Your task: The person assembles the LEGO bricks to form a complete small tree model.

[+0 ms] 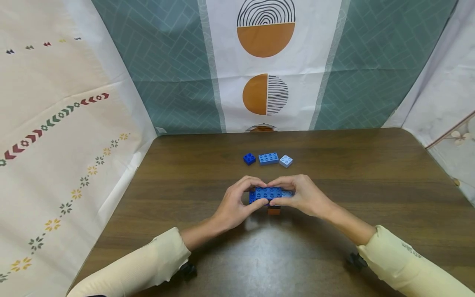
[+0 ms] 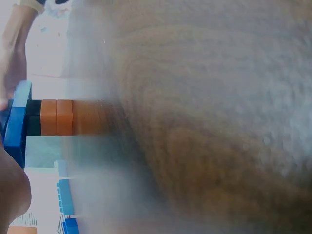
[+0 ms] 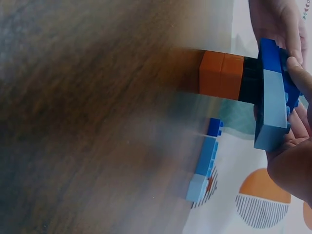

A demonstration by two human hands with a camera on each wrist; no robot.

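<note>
1 blue top brick [image 1: 269, 192], at the middle of the table [image 1: 178, 185], is pinched by the left hand [image 1: 233, 204] and right hand [image 1: 306, 196]. Being narrow, the column [image 3: 228, 76] beneath could be toppled by uneven pressing. Its 2 orange bricks [image 3: 211, 73], distinct in the right wrist view, are mostly hidden in the head view.

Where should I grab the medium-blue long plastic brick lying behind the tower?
Probably pinch the medium-blue long plastic brick mid-length by its two long sides, front and back, coming straight down from above. It lies flat, studs up, with those sides clear, while the dark-blue square plastic brick and pale-blue square plastic brick sit close to its short ends.
</note>
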